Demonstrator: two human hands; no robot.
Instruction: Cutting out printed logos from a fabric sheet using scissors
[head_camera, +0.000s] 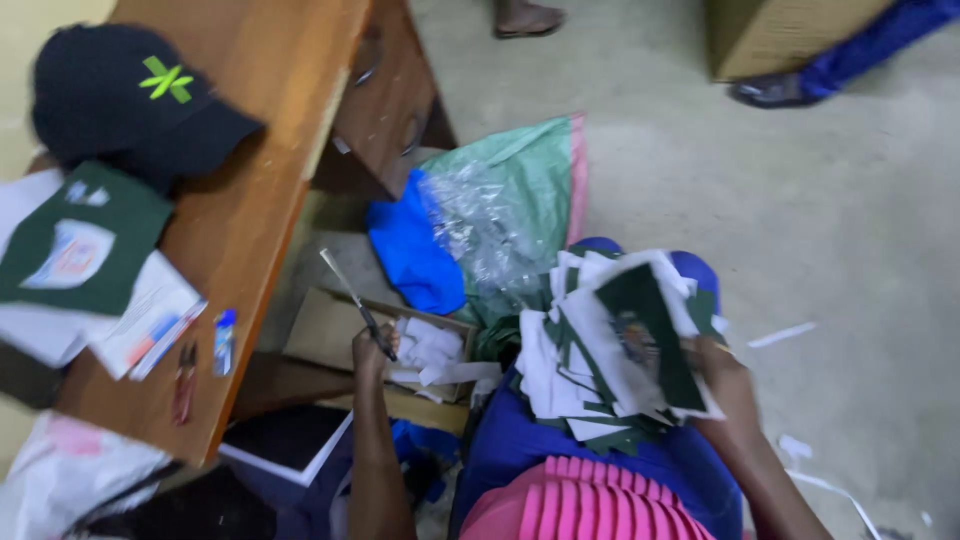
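- Because the green and white patches (610, 350) are thin cloth, I judge them light, limp and apt to slide off one another, so the heap wants holding from beneath, not by one edge.
- They lie piled on my lap, over the blue skirt (560, 460), with the top one tilted up and showing its dark green face.
- My right hand (722, 375) is at the right side of the heap, fingers curled onto the edge of the top patch; the blur keeps me from telling how firm that pinch is.
- My left hand (368, 350) is closed around the scissors (358, 302), blades pointing up and away from me. They are stiff and sharp, best held at the handle end as I have them.
- Just beyond that hand a cardboard box (325, 325) holds white scraps (432, 350).
- Farther out on the floor lie a blue cloth (410, 255) and a green bag (525, 185) with crinkled clear plastic on it.
- On my left the wooden table (260, 170) bears a black cap (125, 100), a larger green patch (85, 245), papers and pens.
- Another person's feet show at the top edge.
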